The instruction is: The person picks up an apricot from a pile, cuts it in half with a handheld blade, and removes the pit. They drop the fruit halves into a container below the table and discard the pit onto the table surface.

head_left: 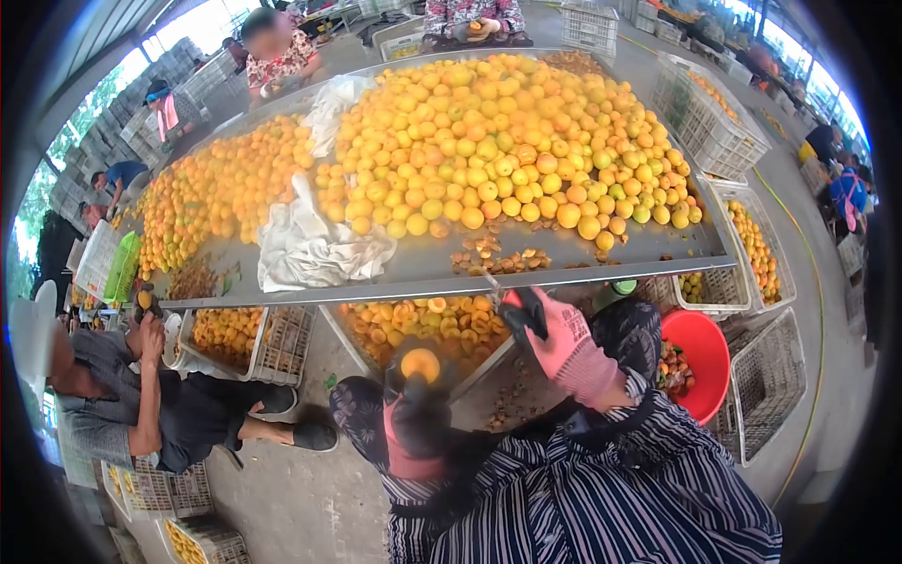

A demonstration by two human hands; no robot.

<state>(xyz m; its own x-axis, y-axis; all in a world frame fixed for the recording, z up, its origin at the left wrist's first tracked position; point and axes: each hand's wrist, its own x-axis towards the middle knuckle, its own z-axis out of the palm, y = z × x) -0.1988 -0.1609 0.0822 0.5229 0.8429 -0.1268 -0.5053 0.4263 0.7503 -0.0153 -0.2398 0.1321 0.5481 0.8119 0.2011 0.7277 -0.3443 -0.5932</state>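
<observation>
My left hand [418, 418], in a pink glove with a dark palm, is blurred and holds an orange apricot [420, 365] at its fingertips. Below it stands a crate of halved apricots [442, 320]. My right hand [559, 338], gloved alike, is closed on a small knife [493, 282], whose thin blade points at the table's front edge; fingers hide most of its handle. Several brown pits [498, 258] lie on the metal table [413, 273] just beyond the blade. A large heap of whole apricots [489, 141] covers much of the tabletop.
White cloths [315, 244] divide the heap. A red bucket [700, 352] with scraps stands at my right, beside a plastic crate [766, 385]. Apricot crates [756, 244] line the right side. A co-worker [113, 376] sits at left; other people work across the table.
</observation>
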